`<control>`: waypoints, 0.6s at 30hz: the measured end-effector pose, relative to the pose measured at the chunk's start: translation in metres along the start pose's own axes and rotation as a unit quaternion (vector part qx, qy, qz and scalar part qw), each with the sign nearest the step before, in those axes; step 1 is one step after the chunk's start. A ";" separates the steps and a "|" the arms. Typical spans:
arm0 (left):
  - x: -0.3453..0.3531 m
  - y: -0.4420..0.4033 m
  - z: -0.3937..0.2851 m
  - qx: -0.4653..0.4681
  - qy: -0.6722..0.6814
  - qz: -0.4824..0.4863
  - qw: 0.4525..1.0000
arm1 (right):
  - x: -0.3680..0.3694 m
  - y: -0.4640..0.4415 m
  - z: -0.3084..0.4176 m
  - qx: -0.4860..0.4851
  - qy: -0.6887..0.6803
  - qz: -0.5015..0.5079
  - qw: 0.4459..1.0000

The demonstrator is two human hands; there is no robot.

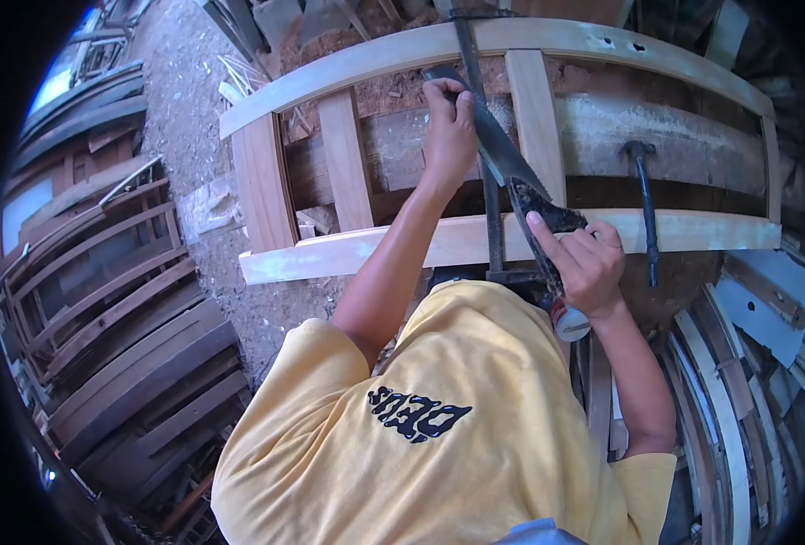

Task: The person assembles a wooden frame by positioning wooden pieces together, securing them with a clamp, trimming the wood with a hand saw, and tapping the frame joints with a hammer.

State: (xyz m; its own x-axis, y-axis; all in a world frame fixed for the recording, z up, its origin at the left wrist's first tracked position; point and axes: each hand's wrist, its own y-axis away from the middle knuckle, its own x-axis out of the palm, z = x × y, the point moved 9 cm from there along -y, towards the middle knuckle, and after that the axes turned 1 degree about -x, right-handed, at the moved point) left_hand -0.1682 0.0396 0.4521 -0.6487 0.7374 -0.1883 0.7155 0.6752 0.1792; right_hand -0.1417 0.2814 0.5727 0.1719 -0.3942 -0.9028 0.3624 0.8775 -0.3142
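Note:
A handsaw (pixel 498 136) with a dark blade lies slantwise above the wooden frame, its toothed edge facing right. My left hand (pixel 450 136) is closed near the far end of the blade, thumb and fingers pinching it. At the near end, my right hand (pixel 588 268) is wrapped around the dark handle, index finger stretched along it; part of the grip is hidden. Just below this hand shows a round whitish end with red on its side (pixel 570 322), whose kind I cannot make out. Beneath the saw, a pale wooden frame (pixel 375 254) has curved and straight rails joined by crosspieces.
A hammer (pixel 643 204) rests across the frame's near rail, on the right. A dark metal bar (pixel 493 218), like a clamp, crosses the frame near the saw. Stacked wooden pieces (pixel 139 381) fill the left side, and curved strips (pixel 729 400) lean at the right.

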 end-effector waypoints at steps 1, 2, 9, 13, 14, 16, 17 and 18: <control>0.003 0.000 0.002 -0.001 0.000 0.002 1.000 | -0.003 -0.005 -0.004 0.010 -0.015 -0.012 1.000; 0.000 0.001 0.004 0.000 0.061 -0.039 0.997 | -0.003 -0.009 -0.010 0.040 -0.032 -0.006 0.999; -0.008 0.005 -0.009 0.059 0.017 -0.109 0.992 | -0.005 -0.011 -0.024 0.082 -0.028 0.024 0.996; 0.018 -0.013 0.014 0.014 -0.045 -0.055 0.997 | 0.000 -0.012 -0.004 0.094 -0.002 0.059 0.994; 0.028 -0.008 0.007 -0.025 0.010 -0.002 1.000 | -0.009 -0.007 -0.014 0.156 -0.076 0.019 0.985; 0.033 0.007 0.016 -0.071 0.124 0.031 0.989 | -0.022 0.018 -0.040 0.333 -0.199 0.014 0.922; 0.027 0.014 0.039 -0.081 0.128 0.023 0.988 | -0.034 0.022 -0.039 0.331 -0.199 0.028 0.922; 0.007 0.026 0.063 -0.022 -0.005 -0.026 0.999 | -0.043 0.034 -0.046 0.401 -0.237 0.028 0.884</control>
State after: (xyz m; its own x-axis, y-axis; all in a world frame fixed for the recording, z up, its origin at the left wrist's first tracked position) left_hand -0.1379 0.0617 0.3944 -0.6819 0.7009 -0.2090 0.6685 0.7132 0.2108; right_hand -0.1792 0.3408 0.5871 0.5067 -0.5933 -0.6255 0.8413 0.4988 0.2085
